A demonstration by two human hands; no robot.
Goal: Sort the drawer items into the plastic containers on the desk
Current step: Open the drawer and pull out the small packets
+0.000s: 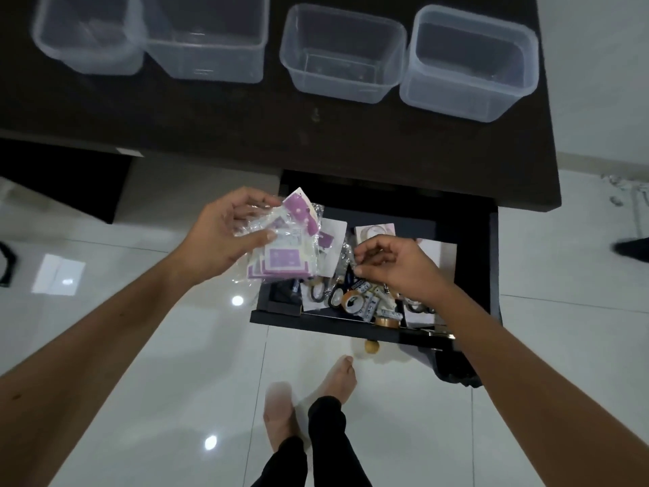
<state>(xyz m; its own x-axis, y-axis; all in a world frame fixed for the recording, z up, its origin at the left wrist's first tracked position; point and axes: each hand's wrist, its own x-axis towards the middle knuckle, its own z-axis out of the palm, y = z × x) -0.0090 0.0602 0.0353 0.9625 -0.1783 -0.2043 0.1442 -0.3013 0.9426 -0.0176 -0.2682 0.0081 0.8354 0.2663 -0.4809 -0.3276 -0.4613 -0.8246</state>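
Purple packets in clear wrap sit pinched in the left hand, lifted over the open drawer so they can go in a plastic tub, while the right hand curls down, maybe picking more; I cannot tell.

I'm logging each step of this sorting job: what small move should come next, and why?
Probably lift the left hand up to the desk and drop its clear packet of purple cards into one of the plastic containers. All four look empty, the packet is already clear of the drawer, and the right hand is curled over the remaining items.
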